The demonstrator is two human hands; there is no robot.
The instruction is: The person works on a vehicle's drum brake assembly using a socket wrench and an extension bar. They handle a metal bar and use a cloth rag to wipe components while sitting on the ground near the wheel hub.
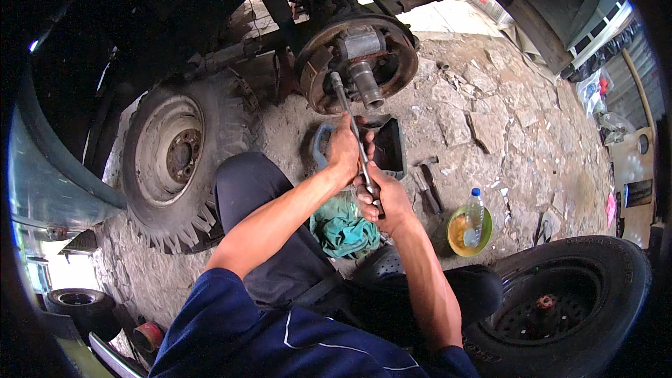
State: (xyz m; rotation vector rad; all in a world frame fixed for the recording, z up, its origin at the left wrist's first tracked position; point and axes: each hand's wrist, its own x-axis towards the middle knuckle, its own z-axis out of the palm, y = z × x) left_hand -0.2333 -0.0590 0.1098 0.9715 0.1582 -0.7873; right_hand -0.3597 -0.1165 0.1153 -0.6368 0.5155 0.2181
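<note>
well, the long metal bar (348, 106) slants from just left of the far spindle (365, 82) toward the near middle. the left hand (343, 148) curls around its shaft; the right hand (387, 199) wraps the near end. it looks stiff, fairly heavy and hardly fragile, perhaps slippery if greasy; the near end seems the best hold. underneath is rough, cracked stone ground (514, 143), with a wheel (168, 150) at left and a tire (616, 287) near right.
</note>
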